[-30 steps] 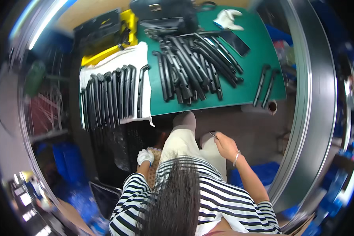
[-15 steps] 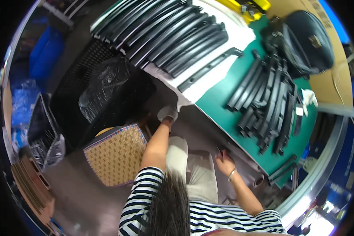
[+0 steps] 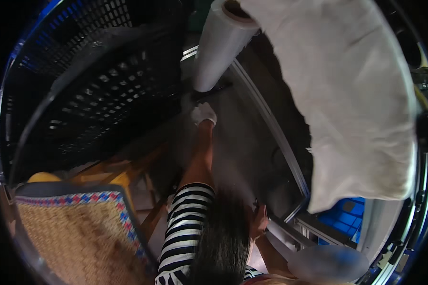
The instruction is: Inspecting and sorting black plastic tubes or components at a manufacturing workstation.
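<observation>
Below the lower end of an upright roll of clear plastic film (image 3: 218, 52), my left hand (image 3: 204, 114), in a white glove, reaches down into the shadow. Its fingers look loosely apart, with nothing visible in them; a small gap separates them from the roll. My bare right hand (image 3: 259, 219) is low, beside my hair, with its fingers closed. A small dark, thin object shows at its fingertips, too dim to name. Part of that hand is hidden.
On the left stands a large black slotted plastic basket (image 3: 104, 95). A stool with a woven seat mat (image 3: 76, 232) is nearer. White cloth (image 3: 352, 95) hangs close at right, above a metal frame rail (image 3: 271, 118) and a blue bin (image 3: 342, 216).
I have bent low, so the green tabletop with its black parts has left view. The film roll has come into sight, and the basket and stool look much closer.
</observation>
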Demonstrator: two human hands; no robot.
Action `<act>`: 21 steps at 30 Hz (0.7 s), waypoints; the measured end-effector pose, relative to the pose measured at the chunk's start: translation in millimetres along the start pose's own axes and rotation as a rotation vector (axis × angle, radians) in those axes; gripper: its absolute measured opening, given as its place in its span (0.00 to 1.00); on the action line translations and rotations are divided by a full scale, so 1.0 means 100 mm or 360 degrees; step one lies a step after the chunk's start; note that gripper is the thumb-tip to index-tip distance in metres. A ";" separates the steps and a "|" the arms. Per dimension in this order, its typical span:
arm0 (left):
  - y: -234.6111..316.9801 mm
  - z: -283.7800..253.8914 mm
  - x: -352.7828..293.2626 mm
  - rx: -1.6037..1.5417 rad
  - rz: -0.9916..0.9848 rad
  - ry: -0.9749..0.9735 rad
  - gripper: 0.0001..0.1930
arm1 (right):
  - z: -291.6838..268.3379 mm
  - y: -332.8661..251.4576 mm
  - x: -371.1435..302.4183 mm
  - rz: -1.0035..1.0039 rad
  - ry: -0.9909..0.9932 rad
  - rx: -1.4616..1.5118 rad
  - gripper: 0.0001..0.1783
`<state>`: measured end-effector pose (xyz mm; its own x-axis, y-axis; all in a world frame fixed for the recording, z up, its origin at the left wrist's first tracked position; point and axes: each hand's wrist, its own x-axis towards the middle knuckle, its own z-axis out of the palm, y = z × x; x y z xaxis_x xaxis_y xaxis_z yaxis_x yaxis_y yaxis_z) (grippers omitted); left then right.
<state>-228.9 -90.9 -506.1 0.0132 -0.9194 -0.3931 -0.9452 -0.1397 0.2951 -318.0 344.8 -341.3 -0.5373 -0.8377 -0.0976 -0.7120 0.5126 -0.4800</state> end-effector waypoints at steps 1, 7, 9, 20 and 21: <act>-0.01 0.08 0.11 -0.0013 0.0002 0.0011 0.12 | 0.00 0.10 -0.01 0.0168 -0.0011 0.0068 0.20; 0.01 0.38 0.59 0.0201 0.0007 0.0152 0.13 | -0.30 0.49 -0.09 0.0414 0.0201 0.0001 0.07; 0.02 0.45 0.68 0.0357 0.0017 0.0157 0.15 | -0.36 0.55 -0.11 0.0302 0.0242 -0.0002 0.06; 0.07 0.46 -0.08 -0.0475 -0.0272 -0.0399 0.27 | -0.12 -0.03 0.04 0.0044 -0.0089 -0.0029 0.10; 0.16 0.38 -0.27 -0.0694 -0.0372 -0.0442 0.29 | -0.07 -0.18 0.05 0.0056 -0.0133 0.0006 0.09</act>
<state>-256.6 -54.0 -524.0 0.0638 -0.7227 -0.6882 -0.7044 -0.5211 0.4820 -311.3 332.6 -326.6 -0.5224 -0.8320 -0.1866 -0.6915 0.5414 -0.4781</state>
